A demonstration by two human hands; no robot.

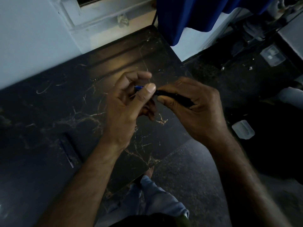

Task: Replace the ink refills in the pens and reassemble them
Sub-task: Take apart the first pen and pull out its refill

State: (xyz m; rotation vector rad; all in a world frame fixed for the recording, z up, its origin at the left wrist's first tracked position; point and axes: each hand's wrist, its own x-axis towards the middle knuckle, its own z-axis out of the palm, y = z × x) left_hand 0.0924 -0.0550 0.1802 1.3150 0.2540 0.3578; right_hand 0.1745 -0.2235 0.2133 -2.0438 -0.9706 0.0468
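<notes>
Head view: looks down on both hands, held close together above a black marble counter with pale gold veins (49, 112).
Left hand (124, 104): fingers curled, thumb and forefinger pinching a slim blue plastic pen piece (138, 87). Only a short stretch shows, so I cannot tell whether it is a refill or a front section.
Right hand (196, 110): wrapped round a black plastic pen barrel (176, 97), whose near end points at the blue piece. The two seem to meet under the left thumb.
Step in hand: probably feeding the blue piece into the barrel, or joining the two halves.
Doing it well: keep both parts on one line, hold the barrel steady, and guide with the pinching fingertips. Ease it in rather than force it, and twist only once it is seated.
Around: a slim dark-blue pen or refill (67, 153) lies on the counter at lower left, well apart from the hands. Blue cloth (196, 13) hangs at the top, and a translucent plastic box (243, 131) sits on the dark floor to the right.
In the way: the light is dim and the left thumb hides the joint, so alignment must go by feel.
</notes>
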